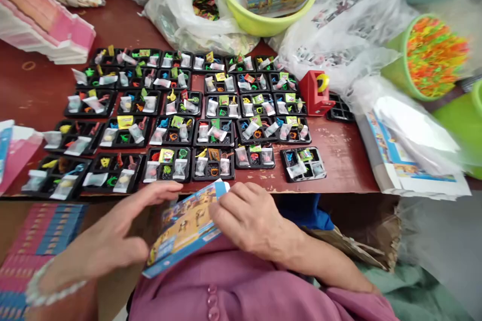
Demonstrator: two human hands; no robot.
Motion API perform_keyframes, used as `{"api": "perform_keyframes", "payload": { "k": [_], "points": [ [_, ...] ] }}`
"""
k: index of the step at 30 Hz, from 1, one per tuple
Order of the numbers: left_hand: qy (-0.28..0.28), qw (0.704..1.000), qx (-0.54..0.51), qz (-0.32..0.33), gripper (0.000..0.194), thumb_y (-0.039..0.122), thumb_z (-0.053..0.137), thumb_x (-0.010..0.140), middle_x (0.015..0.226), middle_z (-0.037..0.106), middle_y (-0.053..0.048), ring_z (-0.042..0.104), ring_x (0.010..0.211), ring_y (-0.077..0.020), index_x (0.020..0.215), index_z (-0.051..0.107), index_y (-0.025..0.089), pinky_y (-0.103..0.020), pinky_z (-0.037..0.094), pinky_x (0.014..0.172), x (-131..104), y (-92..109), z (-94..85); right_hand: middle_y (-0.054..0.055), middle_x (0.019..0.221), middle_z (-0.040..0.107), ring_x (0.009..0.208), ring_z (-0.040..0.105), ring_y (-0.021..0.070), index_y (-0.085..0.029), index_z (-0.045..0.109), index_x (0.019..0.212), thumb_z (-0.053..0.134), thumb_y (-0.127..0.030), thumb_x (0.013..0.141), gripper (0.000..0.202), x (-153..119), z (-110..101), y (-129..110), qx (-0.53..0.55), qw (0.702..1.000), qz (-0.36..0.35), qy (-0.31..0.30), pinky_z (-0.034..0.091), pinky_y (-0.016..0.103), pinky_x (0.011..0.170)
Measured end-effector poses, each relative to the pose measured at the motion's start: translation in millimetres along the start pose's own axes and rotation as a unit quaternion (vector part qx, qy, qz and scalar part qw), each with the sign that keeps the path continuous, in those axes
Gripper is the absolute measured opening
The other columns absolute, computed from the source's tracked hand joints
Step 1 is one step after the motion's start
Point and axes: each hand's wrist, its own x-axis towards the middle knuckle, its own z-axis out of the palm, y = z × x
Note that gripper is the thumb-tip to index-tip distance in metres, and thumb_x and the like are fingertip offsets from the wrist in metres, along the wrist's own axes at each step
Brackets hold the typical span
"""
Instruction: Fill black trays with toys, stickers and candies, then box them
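A blue and yellow printed cardboard box is tilted in front of my body, below the table edge. My right hand has its fingers wrapped round the box's upper right end. Beside the box's left end, my left hand is spread, thumb and fingers apart, with a bead bracelet on the wrist. Just beyond lie rows of black compartment trays holding small colourful plastic toys and white sachets. One such tray sits apart at the right of the front row.
A red tape dispenser stands right of the trays. Flat printed boxes lie at the right edge. A green bucket holds orange and green pieces. Plastic bags and a yellow-green tub line the back. Stacked boxes fill the lower left.
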Motion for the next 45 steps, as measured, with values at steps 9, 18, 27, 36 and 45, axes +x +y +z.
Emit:
{"api": "perform_keyframes", "payload": {
  "k": [9,18,27,36,45],
  "points": [
    [-0.155,0.978,0.14,0.017,0.114,0.029,0.086,0.061,0.152,0.055,-0.014,0.061,0.131,-0.0381,0.161,0.033,0.026,-0.048,0.054,0.108,1.4,8.5,30.4,0.004,0.092,0.074,0.083,0.063,0.019,-0.023,0.069,0.102,0.045,-0.013,0.103,0.026,-40.4,-12.4,69.5,0.036,0.992,0.084,0.086,0.047,0.034,0.077],
    [-0.128,0.979,0.149,0.051,0.114,0.033,0.088,0.06,0.153,0.051,-0.014,0.06,0.131,-0.0381,0.158,0.03,0.028,-0.052,0.052,0.11,15.2,11.0,22.3,0.019,0.151,0.052,0.134,0.047,0.0449,-0.024,0.042,0.154,0.084,-0.057,0.074,0.096,-149.2,-48.4,165.4,-0.095,0.939,0.283,-0.171,0.041,0.064,0.103],
    [-0.142,0.988,0.05,0.016,0.123,0.041,0.096,0.055,0.156,0.05,-0.019,0.055,0.138,-0.0415,0.16,0.034,0.021,-0.054,0.047,0.115,17.4,14.5,12.0,0.019,0.137,0.064,0.118,0.057,0.05,-0.025,0.051,0.15,0.084,-0.056,0.071,0.09,-167.7,-25.3,177.8,-0.07,0.948,0.267,-0.158,0.048,0.065,0.09],
    [-0.137,0.991,0.005,-0.002,0.116,0.038,0.091,0.064,0.158,0.046,-0.018,0.051,0.142,-0.0394,0.162,0.029,0.024,-0.052,0.046,0.116,10.0,29.7,18.7,0.024,0.135,0.061,0.114,0.059,0.0505,-0.022,0.052,0.149,0.071,-0.064,0.081,0.083,-163.5,-26.6,162.4,-0.1,0.954,0.257,-0.121,0.052,0.068,0.088],
    [0.049,0.924,0.345,0.159,0.112,0.045,0.084,0.068,0.137,0.054,-0.023,0.053,0.123,-0.0423,0.159,0.025,0.016,-0.06,0.034,0.108,20.5,39.1,67.4,0.012,0.132,0.058,0.123,0.059,0.028,-0.027,0.066,0.126,0.06,-0.056,0.099,0.04,-54.5,-27.9,41.9,0.374,0.904,0.207,-0.023,0.053,0.046,0.106]
  ]
}}
